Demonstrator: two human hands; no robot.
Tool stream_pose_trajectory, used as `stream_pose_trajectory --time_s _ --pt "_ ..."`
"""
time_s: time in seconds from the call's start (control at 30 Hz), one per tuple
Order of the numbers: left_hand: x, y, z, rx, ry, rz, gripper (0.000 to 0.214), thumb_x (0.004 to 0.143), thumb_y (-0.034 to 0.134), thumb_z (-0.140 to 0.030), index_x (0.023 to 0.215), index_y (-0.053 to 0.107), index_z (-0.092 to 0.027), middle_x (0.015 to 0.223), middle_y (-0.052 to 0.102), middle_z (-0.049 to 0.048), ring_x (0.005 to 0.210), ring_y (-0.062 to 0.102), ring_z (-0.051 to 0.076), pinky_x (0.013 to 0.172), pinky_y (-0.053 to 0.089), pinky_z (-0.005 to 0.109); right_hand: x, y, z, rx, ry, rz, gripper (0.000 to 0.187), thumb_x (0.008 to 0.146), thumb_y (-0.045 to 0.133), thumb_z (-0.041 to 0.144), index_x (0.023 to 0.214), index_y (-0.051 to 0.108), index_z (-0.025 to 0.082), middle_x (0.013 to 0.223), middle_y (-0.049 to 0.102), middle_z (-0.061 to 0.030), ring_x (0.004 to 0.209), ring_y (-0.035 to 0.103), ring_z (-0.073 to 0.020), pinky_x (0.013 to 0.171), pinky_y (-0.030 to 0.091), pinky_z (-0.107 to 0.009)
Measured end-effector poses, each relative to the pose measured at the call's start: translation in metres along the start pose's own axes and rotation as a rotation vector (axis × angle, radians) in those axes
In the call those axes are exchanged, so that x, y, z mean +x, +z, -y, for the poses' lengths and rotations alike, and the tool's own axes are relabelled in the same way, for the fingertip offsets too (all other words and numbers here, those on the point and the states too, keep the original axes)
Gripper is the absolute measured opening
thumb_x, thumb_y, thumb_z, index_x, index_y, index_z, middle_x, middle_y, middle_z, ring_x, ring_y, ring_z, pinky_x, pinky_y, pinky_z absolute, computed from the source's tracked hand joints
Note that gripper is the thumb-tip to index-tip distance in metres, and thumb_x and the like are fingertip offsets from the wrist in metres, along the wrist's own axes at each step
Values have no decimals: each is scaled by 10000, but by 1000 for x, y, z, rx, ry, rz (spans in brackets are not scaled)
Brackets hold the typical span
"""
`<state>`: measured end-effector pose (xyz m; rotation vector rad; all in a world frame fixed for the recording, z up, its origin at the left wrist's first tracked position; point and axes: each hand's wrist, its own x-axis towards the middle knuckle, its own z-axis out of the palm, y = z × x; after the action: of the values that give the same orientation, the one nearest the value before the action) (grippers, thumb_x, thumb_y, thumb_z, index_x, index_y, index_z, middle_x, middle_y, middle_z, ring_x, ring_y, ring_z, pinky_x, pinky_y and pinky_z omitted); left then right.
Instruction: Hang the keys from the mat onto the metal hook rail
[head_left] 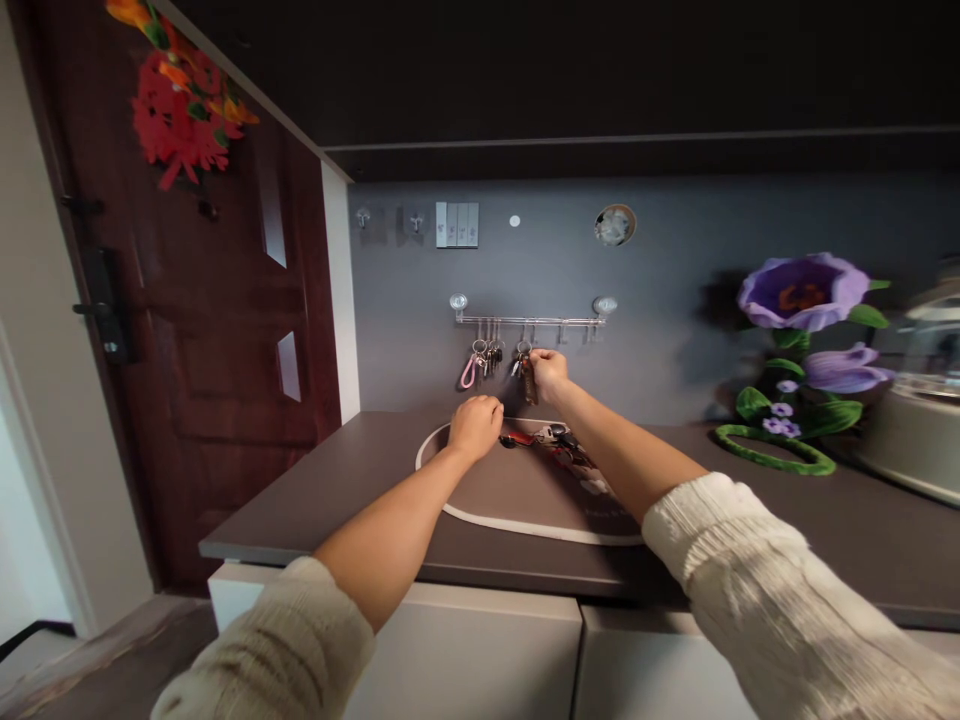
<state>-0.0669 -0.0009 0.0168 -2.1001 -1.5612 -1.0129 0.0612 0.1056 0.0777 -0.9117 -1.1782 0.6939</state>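
My right hand (550, 375) pinches a bunch of keys with a brown fob (529, 384), which hangs by its ring from the clear hook rail (517, 320) on the back wall. To the left on the same rail hang several more keys (492, 356) and a pink loop strap (468, 373). My left hand (475, 427) is low over the mat's left part, its fingers curled together; whether anything is in them is hidden. On the brown mat (495, 492) with a pale rim, right of my left hand, lie a red item (519, 438) and more keys (555, 433).
A dark countertop (322, 500) bears the mat. Purple knitted flowers (806, 295) and a pale appliance-like object (919, 420) stand at the right. An overhanging cabinet (600, 80) is above, a wall switch panel (457, 225) behind. The dark red door (225, 400) is at the left.
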Motion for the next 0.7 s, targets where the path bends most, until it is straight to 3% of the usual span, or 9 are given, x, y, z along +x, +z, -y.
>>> stream_pose_trajectory --time_s 0.17,0.53,0.7 --pt "0 -1 0 -4 -4 -1 291 862 341 -251 797 617 -187 831 638 66 813 563 163 709 385 264 -8 -8 1 -31 67 -1 39 651 549 185 628 529 162 476 483 54 423 416 -65 447 364 -187" --pt "-1 -4 3 -27 -29 -5 282 858 354 -258 839 626 -184 841 635 59 797 561 152 711 382 250 -23 -25 -4 -257 -8 32 208 672 534 94 869 544 160 813 619 -24 672 572 -94 660 469 -239" --pt "0 -4 4 -24 -11 -11 283 860 355 -263 834 625 -186 842 635 56 792 561 151 710 386 251 -40 -37 7 -340 -53 88 213 698 502 95 893 569 151 855 638 -45 712 583 -113 710 470 -260"
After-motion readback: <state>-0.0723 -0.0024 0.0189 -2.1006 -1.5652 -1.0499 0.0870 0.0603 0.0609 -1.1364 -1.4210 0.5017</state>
